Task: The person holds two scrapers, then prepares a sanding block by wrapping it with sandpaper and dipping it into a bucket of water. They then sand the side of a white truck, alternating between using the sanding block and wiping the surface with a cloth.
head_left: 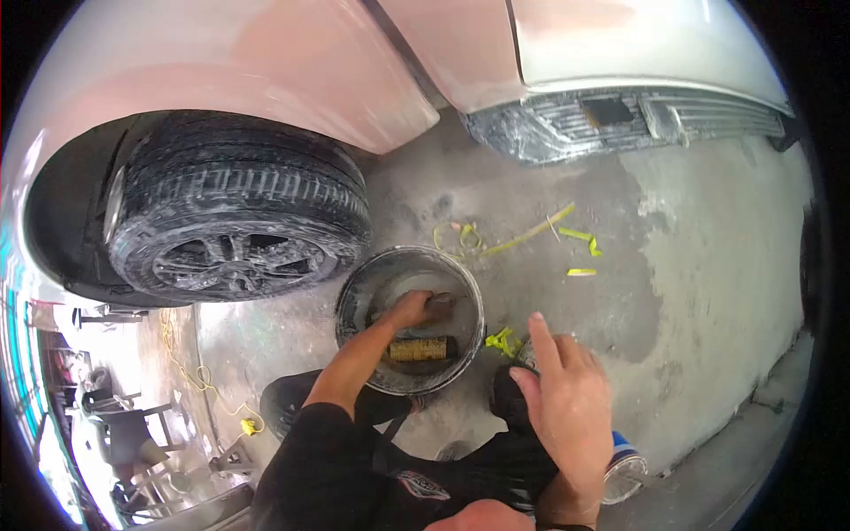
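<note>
My left hand [414,309] reaches down into a round dark bucket [479,323] of murky water, its fingers bent round something dark and blurred that I cannot make out. Just below that hand in the bucket lies a yellowish cylinder with dark print [418,350]. My right hand [568,380] is raised to the right of the bucket, empty, with the index finger stretched out and the thumb apart.
A dusty car wheel [239,212] stands left of the bucket, under pinkish-white body panels [292,62]. A dusty side step [602,124] is at the upper right. Yellow tape strips [531,234] and a blue-and-white can [625,469] are on the floor.
</note>
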The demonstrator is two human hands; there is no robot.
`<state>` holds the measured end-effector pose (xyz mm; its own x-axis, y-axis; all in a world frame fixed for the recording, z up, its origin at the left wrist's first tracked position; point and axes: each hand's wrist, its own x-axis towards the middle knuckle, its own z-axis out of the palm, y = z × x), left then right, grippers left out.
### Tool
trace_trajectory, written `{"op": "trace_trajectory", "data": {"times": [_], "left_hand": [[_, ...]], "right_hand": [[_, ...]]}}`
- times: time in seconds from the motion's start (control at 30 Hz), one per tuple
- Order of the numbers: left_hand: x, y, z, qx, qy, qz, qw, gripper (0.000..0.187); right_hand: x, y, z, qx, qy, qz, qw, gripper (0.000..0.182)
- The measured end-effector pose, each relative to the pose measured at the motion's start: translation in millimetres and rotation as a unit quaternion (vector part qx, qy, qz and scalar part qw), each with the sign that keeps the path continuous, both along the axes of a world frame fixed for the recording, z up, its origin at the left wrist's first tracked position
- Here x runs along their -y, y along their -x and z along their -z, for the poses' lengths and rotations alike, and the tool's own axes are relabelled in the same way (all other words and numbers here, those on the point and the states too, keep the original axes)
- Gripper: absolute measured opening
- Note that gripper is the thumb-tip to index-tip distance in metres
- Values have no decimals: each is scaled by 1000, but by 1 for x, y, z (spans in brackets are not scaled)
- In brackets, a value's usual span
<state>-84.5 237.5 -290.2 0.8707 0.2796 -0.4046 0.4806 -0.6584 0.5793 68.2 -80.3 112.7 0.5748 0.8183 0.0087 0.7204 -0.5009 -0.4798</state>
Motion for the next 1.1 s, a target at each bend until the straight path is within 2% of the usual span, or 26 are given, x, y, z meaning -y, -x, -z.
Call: {"op": "trace_trajectory", "data": {"times": [0.07,0.17,0.27,0.37,0.4,0.47,0.53,0.57,0.63,0.73,0.77,0.87,0.97,1.03,1.07,1.1], "left_hand": [[2,11,-24,-12,-39,-32,999,55],[17,21,-94,2,-61,-162,985,57],[29,34,-141,204,-35,-283,937,54],[22,46,-158,360,-3,-349,865,49],[28,48,-180,348,16,-371,861,46],[51,52,-241,318,57,-419,849,39],[64,53,-263,374,142,-444,802,38],[67,52,-271,406,184,-448,775,38],[69,54,-280,412,207,-425,779,40],[72,52,-299,406,276,-416,765,43],[76,52,-306,401,306,-419,755,44],[74,51,-315,317,330,-435,776,43],[73,51,-316,307,452,-396,739,45],[73,51,-306,292,407,-308,809,51],[71,52,-304,299,363,-257,844,51],[72,54,-305,305,317,-208,874,51]], "right_hand": [[-2,6,1,4,-6,-10,1000,64],[-12,12,2,6,-16,-23,1000,59],[-26,17,10,12,-50,-41,998,54],[-49,22,32,-5,-63,-71,995,51],[-60,24,38,-26,-46,-82,995,49],[-82,36,58,-58,-104,-91,989,46],[-103,52,78,-124,-198,-123,965,53],[-107,64,87,-142,-239,-129,952,57],[-116,81,96,-174,-320,-136,921,64],[-120,87,100,-268,-267,-114,919,76],[-121,88,100,-261,-266,-95,923,78],[-125,91,94,-239,-243,-45,939,85],[-134,96,98,-238,-195,-13,951,89],[-142,90,132,-254,-185,2,949,89],[-150,84,164,-314,-233,-10,920,87],[-148,83,158,-385,-240,-8,891,86]]}}
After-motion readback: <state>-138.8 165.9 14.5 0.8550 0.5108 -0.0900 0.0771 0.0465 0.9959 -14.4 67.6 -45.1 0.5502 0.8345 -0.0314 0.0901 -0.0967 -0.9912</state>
